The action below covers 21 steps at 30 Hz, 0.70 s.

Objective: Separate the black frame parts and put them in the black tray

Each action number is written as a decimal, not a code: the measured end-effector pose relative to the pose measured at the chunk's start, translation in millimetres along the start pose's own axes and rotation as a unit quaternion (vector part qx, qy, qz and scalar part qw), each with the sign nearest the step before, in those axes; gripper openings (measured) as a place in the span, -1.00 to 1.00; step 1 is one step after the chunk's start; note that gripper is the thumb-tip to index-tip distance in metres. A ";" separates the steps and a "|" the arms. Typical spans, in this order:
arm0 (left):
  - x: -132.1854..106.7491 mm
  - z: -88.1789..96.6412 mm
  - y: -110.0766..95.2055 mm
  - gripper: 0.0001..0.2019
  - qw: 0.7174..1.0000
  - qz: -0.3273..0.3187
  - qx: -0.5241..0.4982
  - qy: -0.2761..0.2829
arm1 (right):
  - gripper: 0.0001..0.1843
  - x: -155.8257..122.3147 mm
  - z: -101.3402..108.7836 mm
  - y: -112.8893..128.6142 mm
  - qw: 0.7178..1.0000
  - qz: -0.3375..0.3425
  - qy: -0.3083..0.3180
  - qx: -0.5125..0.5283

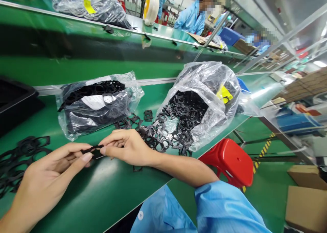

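Observation:
Between my two hands, just above the green table [102, 195], is a small black plastic part [97, 153]. My left hand [55, 173] pinches its left end between thumb and fingers. At its right end, my right hand [129, 147] grips it the same way; the fingers cover much of its shape. Several flat black ring-shaped parts [21, 161] lie in a pile beside my left hand. Beyond my right hand, smaller black parts [163, 141] spill from an open clear plastic bag [217, 79] with a yellow label.
Another clear bag [99, 110] of black ring parts lies behind my hands. A black bin [15, 103] stands at the left edge. A red stool [232, 163] is right of the table. Past the raised ledge, a person [192, 16] in blue works.

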<state>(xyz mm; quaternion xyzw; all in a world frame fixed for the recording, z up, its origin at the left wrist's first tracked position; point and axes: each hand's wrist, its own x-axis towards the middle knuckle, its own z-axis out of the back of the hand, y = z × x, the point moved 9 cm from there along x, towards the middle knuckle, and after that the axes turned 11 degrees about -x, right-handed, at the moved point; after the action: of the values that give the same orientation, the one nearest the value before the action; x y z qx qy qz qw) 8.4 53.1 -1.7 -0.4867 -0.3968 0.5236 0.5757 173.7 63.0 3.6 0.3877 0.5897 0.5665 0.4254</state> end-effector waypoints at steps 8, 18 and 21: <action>9.9 -2.2 -38.1 -0.95 0.978 -0.206 0.005 -0.036 | -0.89 3.1 10.3 40.1 0.967 0.145 -0.024 -0.208; -2.5 -2.3 -65.5 -0.88 0.931 -0.358 0.069 -0.017 | -0.82 4.8 8.0 41.9 0.963 0.158 -0.038 -0.216; -2.4 -3.0 -64.6 -0.87 0.931 -0.358 0.069 -0.014 | -0.84 5.3 9.2 40.8 0.962 0.154 -0.042 -0.220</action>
<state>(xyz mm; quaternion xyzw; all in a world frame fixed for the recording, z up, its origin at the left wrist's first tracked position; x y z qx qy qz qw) 25.0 51.8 60.9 -0.2639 -0.5161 0.3157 0.7512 179.5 73.5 44.0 0.3939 0.3656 0.7240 0.4325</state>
